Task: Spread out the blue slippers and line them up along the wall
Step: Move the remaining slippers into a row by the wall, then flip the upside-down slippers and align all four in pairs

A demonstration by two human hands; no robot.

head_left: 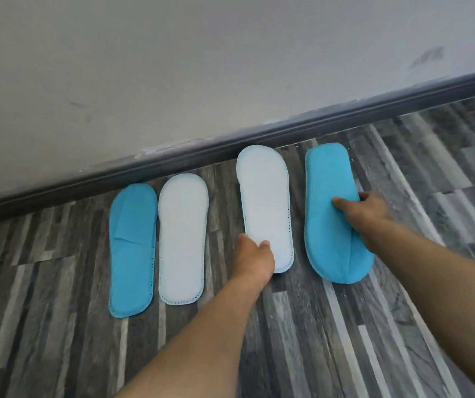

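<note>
While both hands grip, long axes point at the wall (173, 67).
Left hand (255, 258) pinches the pale slipper (265, 202); right hand (369, 209) (farther right) clasps the blue slipper (328, 196).

No lettering, brand mark, label or number can be read anywhere in this view. The flat blue fabric slippers (133, 254) and the pale soles turned up beside them carry only stitching.

Four slippers in a row on the floor (345, 340), before the wall (173, 67).

From left: first slipper (131, 254), second (181, 239) just beside it, third (266, 202) apart, fourth (335, 214) rightmost. The skirting (230, 145) is nearly met by the far ends.
</note>
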